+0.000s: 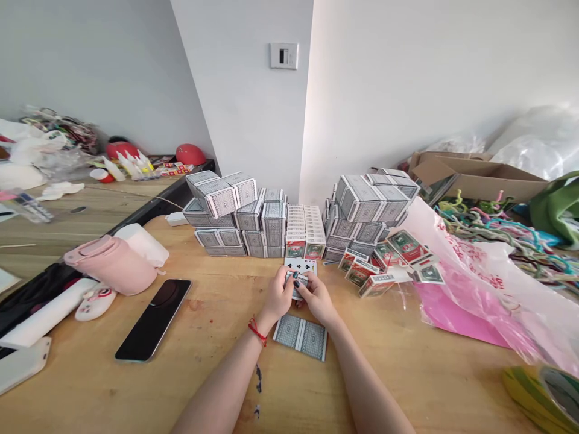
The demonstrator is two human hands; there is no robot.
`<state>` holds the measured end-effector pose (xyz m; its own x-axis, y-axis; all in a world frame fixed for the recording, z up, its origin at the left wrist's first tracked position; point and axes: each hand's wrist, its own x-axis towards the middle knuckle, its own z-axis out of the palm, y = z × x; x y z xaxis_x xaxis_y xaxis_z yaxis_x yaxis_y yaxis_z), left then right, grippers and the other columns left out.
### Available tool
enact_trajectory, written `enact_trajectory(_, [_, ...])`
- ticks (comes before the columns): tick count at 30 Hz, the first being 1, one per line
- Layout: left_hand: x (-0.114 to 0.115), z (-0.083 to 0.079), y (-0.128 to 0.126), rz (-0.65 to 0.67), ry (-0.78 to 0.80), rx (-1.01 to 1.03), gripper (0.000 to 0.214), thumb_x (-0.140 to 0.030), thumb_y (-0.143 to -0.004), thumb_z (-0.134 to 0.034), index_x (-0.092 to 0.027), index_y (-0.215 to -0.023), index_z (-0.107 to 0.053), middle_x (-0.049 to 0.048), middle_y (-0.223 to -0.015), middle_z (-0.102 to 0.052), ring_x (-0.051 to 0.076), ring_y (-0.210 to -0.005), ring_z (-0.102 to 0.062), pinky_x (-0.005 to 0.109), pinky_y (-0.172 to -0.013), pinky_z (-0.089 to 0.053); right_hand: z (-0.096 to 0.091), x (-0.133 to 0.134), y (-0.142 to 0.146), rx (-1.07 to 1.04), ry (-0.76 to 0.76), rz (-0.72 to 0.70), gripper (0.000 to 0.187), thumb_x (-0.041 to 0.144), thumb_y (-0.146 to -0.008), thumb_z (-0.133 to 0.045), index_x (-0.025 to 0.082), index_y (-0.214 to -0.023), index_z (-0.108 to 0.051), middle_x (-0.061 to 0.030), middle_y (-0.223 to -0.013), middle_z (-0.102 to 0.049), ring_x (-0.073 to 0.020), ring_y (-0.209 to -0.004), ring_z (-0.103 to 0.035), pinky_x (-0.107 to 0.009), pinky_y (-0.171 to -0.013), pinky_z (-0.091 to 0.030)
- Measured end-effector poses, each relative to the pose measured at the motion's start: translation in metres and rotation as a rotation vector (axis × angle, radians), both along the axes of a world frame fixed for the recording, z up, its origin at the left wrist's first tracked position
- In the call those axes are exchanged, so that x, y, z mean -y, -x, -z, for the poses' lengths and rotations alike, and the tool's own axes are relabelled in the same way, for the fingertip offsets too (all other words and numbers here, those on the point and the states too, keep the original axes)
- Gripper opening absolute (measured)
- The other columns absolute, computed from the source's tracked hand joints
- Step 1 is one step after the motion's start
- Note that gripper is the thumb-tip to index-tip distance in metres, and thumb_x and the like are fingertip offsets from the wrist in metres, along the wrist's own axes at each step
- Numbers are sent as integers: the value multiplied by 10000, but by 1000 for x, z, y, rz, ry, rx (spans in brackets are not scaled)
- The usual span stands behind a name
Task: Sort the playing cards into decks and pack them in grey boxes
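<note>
Far to the left of the hands, a pink bottle lies on its side on the wooden table, and a small white plush thing sits just in front of it. Closer to the hands, still on their left, a black phone lies flat on the wood.

Then comes the left hand, with a red string around its wrist. It is half closed, and it pinches a small stack of cards from the left side. The right hand is half closed too and holds the same stack from the other side, so the two hands almost meet over the cards. Just beyond the fingers lies a face-up card with black pips; I cannot tell if it touches the stack. Below the hands, between the forearms, two grey-backed cards lie side by side on the table.

Beyond the hands stand two big blocks of stacked card boxes — one ahead and to the left, one ahead and to the right. To the right of the hands, some loose boxes lie scattered, and farther right there is a pink plastic bag — behind it, a cardboard box.
</note>
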<state>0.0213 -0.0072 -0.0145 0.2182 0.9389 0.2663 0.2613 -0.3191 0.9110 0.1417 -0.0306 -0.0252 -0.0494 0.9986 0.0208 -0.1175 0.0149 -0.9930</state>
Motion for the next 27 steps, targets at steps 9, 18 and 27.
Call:
enact_trajectory(9, [1,1,-6,-83,27,30,203,-329,-827,-394,-161,-810,-508,18,-707,-567,135,-651,-523,237,-601,-392,5,-1,4,131,-3,100,228,433,-787,-456,206,-762,-459,67,-477,-469,-83,-314,-404,-196,-302,-326])
enact_trajectory(18, [1,1,-7,58,237,226,250,-326,-782,-478,-159,-967,-481,-27,-596,-536,93,-457,-471,208,-464,-385,4,-6,1,-31,35,210,266,455,-777,-473,213,-873,-424,52,-505,-539,-116,-351,-493,-230,-357,-425])
enact_trajectory(27, [-5,12,-3,-1,87,93,140,-299,-798,-453,-171,-843,-487,12,-732,-571,118,-636,-534,217,-580,-392,2,-3,-2,-103,55,83,422,339,-653,-641,218,-949,-366,59,-554,-582,-136,-392,-569,-255,-389,-502])
